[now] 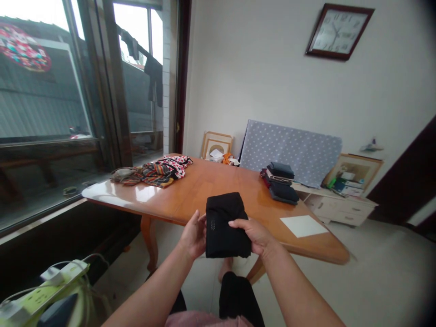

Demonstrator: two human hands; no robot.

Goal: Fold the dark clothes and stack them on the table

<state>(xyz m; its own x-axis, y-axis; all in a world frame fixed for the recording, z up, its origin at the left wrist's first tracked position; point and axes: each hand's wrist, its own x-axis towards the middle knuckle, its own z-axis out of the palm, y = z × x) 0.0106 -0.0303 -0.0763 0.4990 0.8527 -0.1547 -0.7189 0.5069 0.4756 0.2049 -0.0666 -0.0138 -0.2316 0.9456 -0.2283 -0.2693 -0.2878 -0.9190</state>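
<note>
The person is holding a folded black garment (226, 225) between both hands above the table's near edge, its long axis pointing away from the body. The left hand (195, 235) is pressing its fingers against the garment's left edge, while the right hand (255, 235) is clamping it, fingers lying across the front. A stack of folded dark clothes (279, 183) is sitting ahead on the wooden table (218, 186), nearer the right hand.

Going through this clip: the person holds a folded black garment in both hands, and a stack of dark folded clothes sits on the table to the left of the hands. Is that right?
Not quite: the head view shows the stack of dark folded clothes on the table to the right of the hands, not the left. The rest holds: the left hand and right hand hold the folded black garment.
</note>
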